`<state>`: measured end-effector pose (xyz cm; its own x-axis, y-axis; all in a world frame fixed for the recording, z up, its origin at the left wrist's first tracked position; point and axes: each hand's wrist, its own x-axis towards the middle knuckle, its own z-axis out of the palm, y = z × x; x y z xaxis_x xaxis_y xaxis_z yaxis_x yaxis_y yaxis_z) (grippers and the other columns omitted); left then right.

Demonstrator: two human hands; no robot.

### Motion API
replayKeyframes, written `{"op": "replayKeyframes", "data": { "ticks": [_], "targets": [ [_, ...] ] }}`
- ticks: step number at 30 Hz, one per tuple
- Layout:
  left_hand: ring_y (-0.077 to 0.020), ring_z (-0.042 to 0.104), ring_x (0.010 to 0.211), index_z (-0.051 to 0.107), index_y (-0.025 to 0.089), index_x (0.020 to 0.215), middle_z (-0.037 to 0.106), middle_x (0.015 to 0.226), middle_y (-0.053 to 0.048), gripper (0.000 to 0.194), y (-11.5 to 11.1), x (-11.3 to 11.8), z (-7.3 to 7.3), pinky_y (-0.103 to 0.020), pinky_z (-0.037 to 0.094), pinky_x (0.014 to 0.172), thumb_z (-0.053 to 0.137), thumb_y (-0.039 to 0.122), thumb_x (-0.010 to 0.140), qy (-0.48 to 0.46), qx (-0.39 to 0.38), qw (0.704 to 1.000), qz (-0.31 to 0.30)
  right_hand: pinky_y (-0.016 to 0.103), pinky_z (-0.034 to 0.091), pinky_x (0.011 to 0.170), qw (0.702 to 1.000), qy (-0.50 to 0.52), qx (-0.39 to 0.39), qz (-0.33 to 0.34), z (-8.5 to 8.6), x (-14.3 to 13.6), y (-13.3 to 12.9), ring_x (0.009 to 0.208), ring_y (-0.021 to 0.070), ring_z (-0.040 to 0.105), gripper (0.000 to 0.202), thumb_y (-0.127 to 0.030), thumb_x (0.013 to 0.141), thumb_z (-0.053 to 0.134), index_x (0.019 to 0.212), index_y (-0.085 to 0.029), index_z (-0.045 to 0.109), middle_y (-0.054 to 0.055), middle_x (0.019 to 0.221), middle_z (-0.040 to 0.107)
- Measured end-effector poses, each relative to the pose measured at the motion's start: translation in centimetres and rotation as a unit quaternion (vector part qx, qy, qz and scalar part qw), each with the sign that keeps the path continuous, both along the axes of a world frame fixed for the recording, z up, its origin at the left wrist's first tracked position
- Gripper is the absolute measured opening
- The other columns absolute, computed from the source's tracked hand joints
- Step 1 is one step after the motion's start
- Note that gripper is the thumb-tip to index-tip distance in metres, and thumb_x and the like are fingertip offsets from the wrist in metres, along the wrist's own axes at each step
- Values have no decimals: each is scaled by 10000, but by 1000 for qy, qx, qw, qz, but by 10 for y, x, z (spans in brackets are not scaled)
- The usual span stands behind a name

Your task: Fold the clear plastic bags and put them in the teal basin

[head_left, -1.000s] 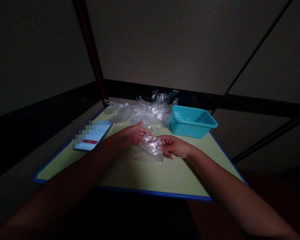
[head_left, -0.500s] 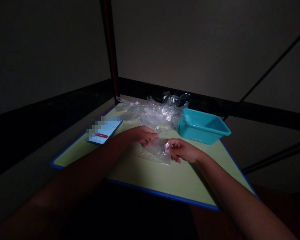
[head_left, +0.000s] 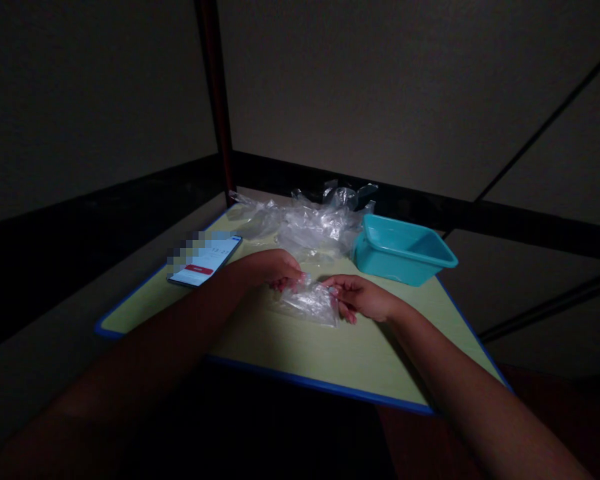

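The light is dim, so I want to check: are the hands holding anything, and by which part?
Both hold one clear plastic bag on the table: left hand at its left end, right hand at its right edge.

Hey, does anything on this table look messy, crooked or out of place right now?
Only a loose heap of crumpled clear plastic bags at the table's far edge, beside the turquoise plastic tub. Both hands hold one clear bag. Nothing looks spilled or broken.
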<state>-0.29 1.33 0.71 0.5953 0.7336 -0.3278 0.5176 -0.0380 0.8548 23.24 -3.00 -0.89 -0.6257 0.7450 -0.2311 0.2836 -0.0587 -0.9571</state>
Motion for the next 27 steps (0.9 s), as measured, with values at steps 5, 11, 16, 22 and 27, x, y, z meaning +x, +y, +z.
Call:
{"op": "replayKeyframes", "data": {
  "ticks": [5,11,16,22,27],
  "targets": [
    [-90,385,395,626,161,584,493,439,22,293,2,0,-5,-232,266,436,603,438,677,22,25,999,-34,147,311,315,1000,0,20,8,3,-4,-3,317,56,448,347,-314,805,574,1095,-133,510,-84,490,533],
    [-89,396,403,613,169,537,485,416,30,226,0,-3,2,-229,268,452,656,377,614,75,46,995,-48,151,327,323,1000,-23,19,-3,0,-3,-1,297,78,454,365,-385,865,481,1109,-114,506,-87,376,485],
    [-103,407,415,621,177,539,493,413,28,196,-2,-5,10,-243,275,471,653,357,610,123,64,990,-38,159,364,354,999,-40,14,16,0,-1,0,325,92,498,327,-264,889,402,1168,-108,469,-72,387,514],
    [-94,410,402,612,176,519,517,406,26,184,0,-9,11,-234,267,456,659,333,604,139,84,986,-30,148,382,345,999,-33,31,21,3,-4,-3,331,64,495,344,-70,774,435,1106,-156,458,-97,508,514],
    [-105,448,414,618,175,548,541,429,20,171,0,-12,12,-231,280,455,671,328,604,143,70,986,-38,147,389,315,998,-32,47,6,5,-6,-7,352,41,516,289,-64,781,451,1041,-188,428,-56,732,542]
  ]
}}
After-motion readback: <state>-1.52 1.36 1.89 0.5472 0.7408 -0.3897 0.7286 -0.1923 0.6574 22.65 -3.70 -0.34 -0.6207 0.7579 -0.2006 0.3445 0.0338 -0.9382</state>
